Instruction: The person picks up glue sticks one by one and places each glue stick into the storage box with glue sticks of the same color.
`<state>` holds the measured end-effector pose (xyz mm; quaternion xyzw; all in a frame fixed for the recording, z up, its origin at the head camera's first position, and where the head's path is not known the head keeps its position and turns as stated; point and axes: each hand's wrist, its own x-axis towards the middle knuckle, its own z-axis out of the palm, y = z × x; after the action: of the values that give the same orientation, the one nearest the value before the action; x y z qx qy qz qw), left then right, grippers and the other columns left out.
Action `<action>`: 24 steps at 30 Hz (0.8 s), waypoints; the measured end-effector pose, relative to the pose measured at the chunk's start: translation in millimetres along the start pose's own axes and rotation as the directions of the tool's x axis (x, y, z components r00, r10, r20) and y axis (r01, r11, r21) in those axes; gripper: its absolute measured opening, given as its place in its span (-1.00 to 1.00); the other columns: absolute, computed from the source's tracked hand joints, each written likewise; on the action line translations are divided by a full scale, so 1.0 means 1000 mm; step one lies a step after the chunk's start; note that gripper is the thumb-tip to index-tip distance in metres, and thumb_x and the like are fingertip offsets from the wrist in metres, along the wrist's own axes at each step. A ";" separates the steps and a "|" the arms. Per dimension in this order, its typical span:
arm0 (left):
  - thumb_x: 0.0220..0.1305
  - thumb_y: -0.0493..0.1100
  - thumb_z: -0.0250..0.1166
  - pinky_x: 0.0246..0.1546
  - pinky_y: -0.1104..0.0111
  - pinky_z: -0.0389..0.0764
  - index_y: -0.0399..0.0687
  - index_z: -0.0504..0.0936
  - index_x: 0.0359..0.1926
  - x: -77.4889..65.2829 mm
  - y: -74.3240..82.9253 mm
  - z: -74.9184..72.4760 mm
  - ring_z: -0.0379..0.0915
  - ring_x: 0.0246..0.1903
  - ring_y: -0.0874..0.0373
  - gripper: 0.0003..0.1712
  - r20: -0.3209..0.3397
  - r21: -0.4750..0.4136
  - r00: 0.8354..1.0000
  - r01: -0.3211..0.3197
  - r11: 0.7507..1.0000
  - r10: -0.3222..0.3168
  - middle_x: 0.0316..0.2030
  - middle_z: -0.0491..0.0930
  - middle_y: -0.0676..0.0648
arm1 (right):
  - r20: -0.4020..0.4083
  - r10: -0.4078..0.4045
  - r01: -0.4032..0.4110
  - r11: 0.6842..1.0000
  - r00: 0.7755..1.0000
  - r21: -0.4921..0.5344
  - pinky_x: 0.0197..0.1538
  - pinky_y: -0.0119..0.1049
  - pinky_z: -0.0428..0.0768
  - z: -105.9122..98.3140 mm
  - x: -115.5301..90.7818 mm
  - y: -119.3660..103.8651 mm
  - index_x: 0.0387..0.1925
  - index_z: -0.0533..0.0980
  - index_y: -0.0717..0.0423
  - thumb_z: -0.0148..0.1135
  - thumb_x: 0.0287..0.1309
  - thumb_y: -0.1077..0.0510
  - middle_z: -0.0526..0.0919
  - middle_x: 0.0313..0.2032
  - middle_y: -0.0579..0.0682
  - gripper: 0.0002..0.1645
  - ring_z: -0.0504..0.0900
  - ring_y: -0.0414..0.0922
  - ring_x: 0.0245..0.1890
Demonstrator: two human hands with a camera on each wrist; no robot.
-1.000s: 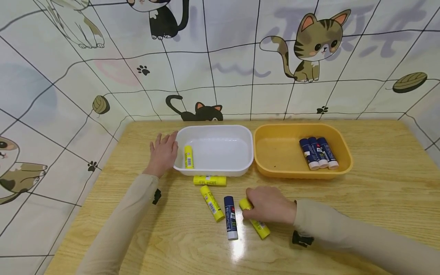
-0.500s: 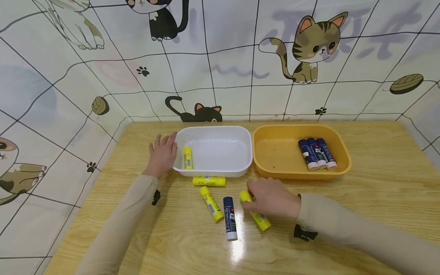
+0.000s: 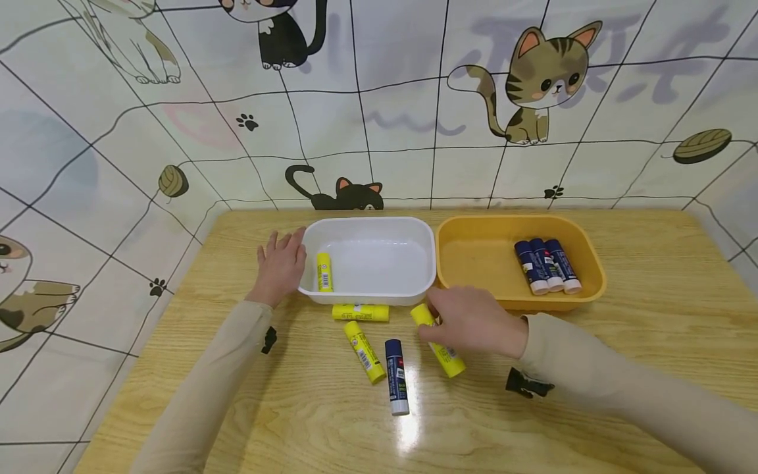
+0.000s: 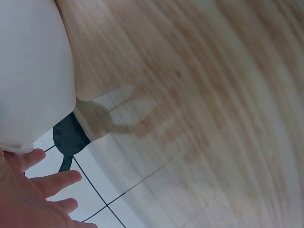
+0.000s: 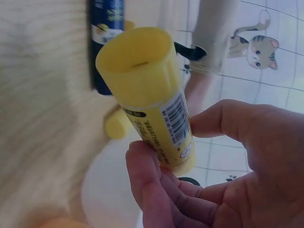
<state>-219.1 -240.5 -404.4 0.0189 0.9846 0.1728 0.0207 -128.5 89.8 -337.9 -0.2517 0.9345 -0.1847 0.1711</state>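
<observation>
My right hand (image 3: 474, 320) pinches a yellow glue stick (image 5: 152, 109) between thumb and fingers, in front of where the two bins meet. My left hand (image 3: 280, 265) rests with spread fingers against the left rim of the white bin (image 3: 379, 296). One yellow glue stick (image 3: 324, 272) lies inside that bin. On the table in front are two more yellow glue sticks, one lying crosswise (image 3: 360, 313) by the bin and one slanted (image 3: 364, 352). A dark blue glue stick (image 3: 397, 377) with a white end lies beside the slanted one.
An orange-yellow bin (image 3: 474, 263) stands right of the white one, with several blue glue sticks (image 3: 546, 265) side by side at its right end. The wooden table (image 3: 296, 415) meets a cat-patterned backdrop (image 3: 403, 112) behind the bins.
My right hand has moved away from me towards the bins, carrying the yellow glue stick off its spot near the blue one. The left hand has stayed in place.
</observation>
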 end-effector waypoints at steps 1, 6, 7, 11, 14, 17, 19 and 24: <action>0.53 -0.04 -0.28 0.27 -0.29 -0.37 -0.05 0.05 0.49 0.000 0.000 0.000 -0.39 0.43 -0.31 -0.42 -0.001 -0.001 1.000 -0.001 1.000 0.001 0.40 0.10 -0.34 | -0.006 -0.001 0.001 1.000 1.000 -0.004 -0.63 -0.37 0.33 -0.002 0.001 0.000 -0.45 0.40 0.06 0.28 0.06 -0.02 0.43 -0.65 -0.12 -0.72 0.42 -0.22 -0.68; 0.54 -0.03 -0.30 0.27 -0.28 -0.39 -0.05 0.03 0.50 0.000 -0.001 0.000 -0.40 0.43 -0.31 -0.41 0.004 0.000 1.000 -0.005 1.000 0.005 0.40 0.09 -0.34 | -0.034 -0.007 0.006 1.000 0.999 -0.022 -0.64 -0.37 0.32 -0.011 0.005 -0.001 -0.48 0.40 0.08 0.28 0.04 -0.02 0.43 -0.66 -0.12 -0.70 0.42 -0.20 -0.68; 0.54 -0.03 -0.30 0.27 -0.28 -0.39 -0.05 0.03 0.50 0.000 -0.001 0.000 -0.40 0.43 -0.31 -0.41 0.005 -0.001 1.000 -0.006 1.000 0.006 0.40 0.09 -0.34 | -0.035 -0.006 0.006 1.000 0.999 -0.019 -0.64 -0.37 0.32 -0.013 0.005 -0.001 -0.48 0.41 0.08 0.28 0.04 -0.02 0.43 -0.66 -0.12 -0.70 0.42 -0.20 -0.68; 0.54 -0.03 -0.31 0.27 -0.29 -0.39 -0.06 0.04 0.50 -0.002 -0.001 -0.001 -0.40 0.43 -0.31 -0.41 -0.001 -0.011 1.000 -0.010 1.000 0.010 0.40 0.10 -0.35 | -0.042 -0.004 0.004 1.000 0.999 -0.014 -0.64 -0.38 0.31 -0.018 0.007 -0.001 -0.48 0.41 0.09 0.27 0.06 -0.02 0.44 -0.65 -0.11 -0.70 0.42 -0.20 -0.68; 0.54 -0.04 -0.31 0.27 -0.29 -0.38 -0.06 0.05 0.49 -0.004 -0.001 -0.001 -0.38 0.43 -0.31 -0.42 -0.008 -0.019 1.000 -0.015 1.000 0.015 0.39 0.11 -0.36 | -0.060 -0.010 0.009 1.000 0.998 -0.016 -0.63 -0.37 0.30 -0.021 0.010 0.000 -0.49 0.40 0.08 0.27 0.06 -0.02 0.43 -0.65 -0.10 -0.70 0.40 -0.19 -0.67; 0.54 -0.04 -0.30 0.27 -0.29 -0.37 -0.05 0.05 0.49 -0.004 -0.001 -0.001 -0.37 0.43 -0.31 -0.42 -0.012 -0.019 1.000 -0.016 1.000 0.016 0.39 0.13 -0.35 | -0.068 -0.012 0.011 1.000 0.998 -0.020 -0.63 -0.37 0.28 -0.024 0.013 0.001 -0.50 0.40 0.08 0.26 0.06 -0.02 0.42 -0.64 -0.10 -0.70 0.40 -0.18 -0.66; 0.54 -0.04 -0.30 0.27 -0.29 -0.37 -0.05 0.05 0.50 -0.004 0.000 -0.001 -0.38 0.43 -0.31 -0.42 -0.010 -0.016 1.000 -0.015 1.000 0.015 0.39 0.12 -0.35 | -0.062 -0.006 0.005 1.000 0.998 -0.020 -0.63 -0.37 0.27 -0.025 0.017 0.003 -0.50 0.40 0.08 0.25 0.07 -0.03 0.43 -0.64 -0.09 -0.70 0.40 -0.18 -0.66; 0.54 -0.04 -0.29 0.27 -0.29 -0.38 -0.04 0.04 0.50 -0.003 -0.001 -0.001 -0.39 0.43 -0.30 -0.42 -0.004 -0.013 1.000 -0.009 1.000 0.009 0.40 0.10 -0.34 | -0.029 0.021 -0.021 1.000 0.999 0.003 -0.61 -0.38 0.27 -0.029 0.025 0.006 -0.45 0.42 0.13 0.25 0.09 -0.03 0.46 -0.61 -0.07 -0.69 0.42 -0.17 -0.64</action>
<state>-216.5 -241.5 -403.5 0.0228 0.9833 0.1794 0.0179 -163.8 88.7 -320.5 -0.2388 0.9393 -0.1876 0.1598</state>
